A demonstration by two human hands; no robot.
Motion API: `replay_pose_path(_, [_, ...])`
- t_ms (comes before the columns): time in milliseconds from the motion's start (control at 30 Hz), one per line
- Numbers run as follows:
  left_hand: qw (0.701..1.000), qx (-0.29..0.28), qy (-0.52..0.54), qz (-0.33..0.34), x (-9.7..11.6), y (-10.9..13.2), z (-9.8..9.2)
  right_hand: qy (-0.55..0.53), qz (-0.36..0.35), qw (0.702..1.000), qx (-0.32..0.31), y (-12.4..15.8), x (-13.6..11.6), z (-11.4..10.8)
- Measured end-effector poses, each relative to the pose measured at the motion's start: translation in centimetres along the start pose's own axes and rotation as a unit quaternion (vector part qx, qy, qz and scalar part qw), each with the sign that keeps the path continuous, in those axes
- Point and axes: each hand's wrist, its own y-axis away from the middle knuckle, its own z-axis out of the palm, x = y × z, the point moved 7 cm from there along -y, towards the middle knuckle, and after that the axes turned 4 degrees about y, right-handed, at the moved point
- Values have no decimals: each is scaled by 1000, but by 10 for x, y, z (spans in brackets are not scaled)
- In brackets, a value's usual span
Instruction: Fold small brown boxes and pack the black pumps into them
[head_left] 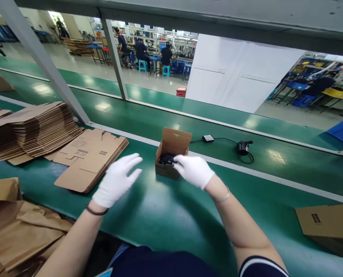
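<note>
A small brown cardboard box (168, 170) stands on the green bench with its lid raised. Inside it lies a dark bundle that looks like black cable (166, 158). My right hand (194, 170), in a white glove, reaches over the box's right side, its fingers bent together at the black contents. What those fingertips hold, if anything, is hidden. My left hand (118, 180), also gloved in white, hovers left of the box with thumb and fingers apart, holding nothing. Close beside it is a stack of flat, unfolded cartons (90, 157).
Behind the box, a black device (243, 147) with a cable and a small labelled block (208, 138) lies on the green belt. More folded cardboard (44, 129) is piled left. Crumpled brown paper (24, 231) sits lower left, a carton (327, 223) at right. Metal posts (114, 57) rise ahead.
</note>
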Motion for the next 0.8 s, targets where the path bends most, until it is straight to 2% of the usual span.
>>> replay_pose_path(67, [990,30,-65,-124,-55,24,-13,-14,30,999,-12,15,-4,29])
replay_pose_path(133, [959,8,-143,-245,-107,49,-20,-7,50,998,-23,15,-9,57])
replay_pose_path(200, [930,-34,-169,-325,-144,71,-20,-9,51,999,-7,2,-14,73])
replay_pose_path(267, [917,-73,-155,-360,-166,86,-15,-21,40,999,14,-22,-17,77])
replay_pose_path(333, [911,-90,-134,-380,-179,94,-10,-32,32,999,29,-53,-17,72])
replay_pose_path(400, [904,-77,-123,-401,-188,99,-10,-40,32,998,39,-89,-15,61])
replay_pose_path(500, [909,-50,-119,-395,-194,98,-15,-58,36,996,52,-146,-12,42])
replay_pose_path(600, [906,-66,-98,-406,-198,98,-14,-86,43,994,60,-195,-10,28])
replay_pose_path(700, [893,-74,-61,-440,-202,102,-12,-120,38,990,61,-227,-12,19])
replay_pose_path(800, [896,-36,-6,-443,-205,103,-17,-159,14,985,64,-235,-17,18])
